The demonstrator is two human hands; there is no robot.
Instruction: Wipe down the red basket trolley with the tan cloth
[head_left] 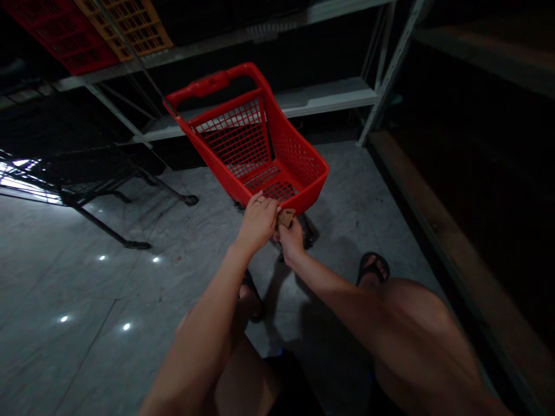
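A red plastic shopping cart (299, 202) with a mesh basket stands in front of me, its handle at the far side. My left hand (259, 218), with a ring on one finger, is closed over the near rim of the basket. Just right of it, my right hand (291, 237) grips a crumpled brown cloth (286, 218) against the outer face of the cart, below the rim. Part of the cloth is hidden by my fingers. The basket's visible floor shows only its open grid.
Behind the cart runs a white metal shelf (329, 98). Red (69, 40) and yellow crates (139, 29) sit on its upper level. Dark metal carts (82, 167) stand at left. A long ledge (455, 248) borders the right. My sandalled feet flank the cart's near end.
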